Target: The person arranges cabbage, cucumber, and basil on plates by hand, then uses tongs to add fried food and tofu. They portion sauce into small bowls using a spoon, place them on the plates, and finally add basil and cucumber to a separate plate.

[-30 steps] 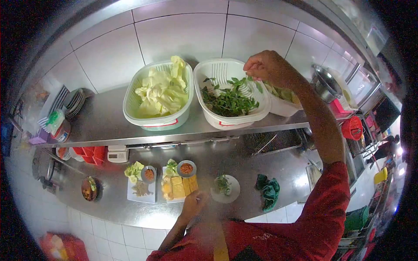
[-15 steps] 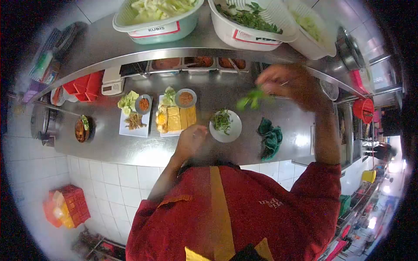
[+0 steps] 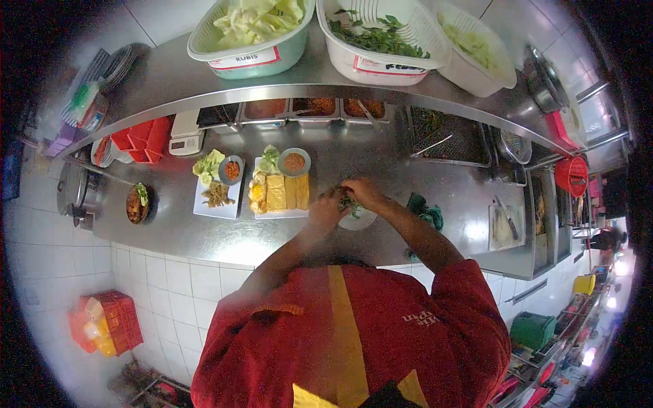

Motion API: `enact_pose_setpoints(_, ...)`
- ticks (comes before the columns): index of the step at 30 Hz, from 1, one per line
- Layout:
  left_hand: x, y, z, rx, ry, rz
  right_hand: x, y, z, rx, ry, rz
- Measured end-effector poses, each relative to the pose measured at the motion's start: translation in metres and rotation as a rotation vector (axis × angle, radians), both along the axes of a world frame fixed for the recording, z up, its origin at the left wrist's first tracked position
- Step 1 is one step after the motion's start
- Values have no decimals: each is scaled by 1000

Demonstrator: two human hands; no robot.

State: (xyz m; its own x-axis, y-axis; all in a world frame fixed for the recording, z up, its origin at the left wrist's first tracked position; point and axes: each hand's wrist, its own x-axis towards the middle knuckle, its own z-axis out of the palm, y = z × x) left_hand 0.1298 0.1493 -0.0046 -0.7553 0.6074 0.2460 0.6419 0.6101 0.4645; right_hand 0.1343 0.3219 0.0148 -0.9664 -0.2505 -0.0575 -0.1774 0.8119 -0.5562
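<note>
Both of my hands meet above a small white plate [image 3: 362, 221] near the front of the steel counter. Green herb leaves [image 3: 350, 205] show between them and on the plate. My right hand [image 3: 365, 196] is closed, its fingertips pinched at the leaves. Close against it, my left hand [image 3: 329, 208] is also closed on the leaves, though its fingers are partly blurred. Left of my hands lies a white plate with fried egg and yellow slices [image 3: 277, 194], holding a grey sauce bowl [image 3: 294, 161]. A green cloth [image 3: 425, 212] lies beside my right forearm.
Above, a shelf carries a cabbage basket [image 3: 248, 58], a leaf basket [image 3: 381, 64] and another basket [image 3: 476, 54]. Sauce trays [image 3: 313, 109] stand beneath it. Another plated dish [image 3: 216, 204] and a brown dish [image 3: 137, 205] are left; a knife [image 3: 507, 219] lies on a board right.
My right hand has come down and left from above the counter with its green sprig, to the small plate. My left hand has moved right to join it over the leaves.
</note>
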Motion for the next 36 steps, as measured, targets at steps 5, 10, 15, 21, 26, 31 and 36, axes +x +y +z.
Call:
enact_pose_setpoints(5, 2, 6, -13, -231, 1, -29, 26, 6, 24, -53, 160, -239)
enact_pose_setpoints(10, -4, 6, 2, -187, 169, -47, 67, 0, -10, 232, -103, -89)
enact_pose_setpoints(15, -12, 5, -6, -226, 200, -142, 73, -16, -47, 446, -8, -217)
enact_pose_setpoints(21, -15, 5, -5, -268, 166, -143, 68, -3, -29, 313, -24, -267)
enact_pose_setpoints(26, -16, 5, -8, -253, 133, -140, 64, 19, 34, -64, -156, -255)
enact_pose_setpoints(31, -16, 1, -20, -189, 164, -110, 47, 33, 181, -258, -18, -253)
enact_pose_setpoints(36, -16, -1, 9, 44, 53, -85, 30, 34, 320, -85, 364, -485)
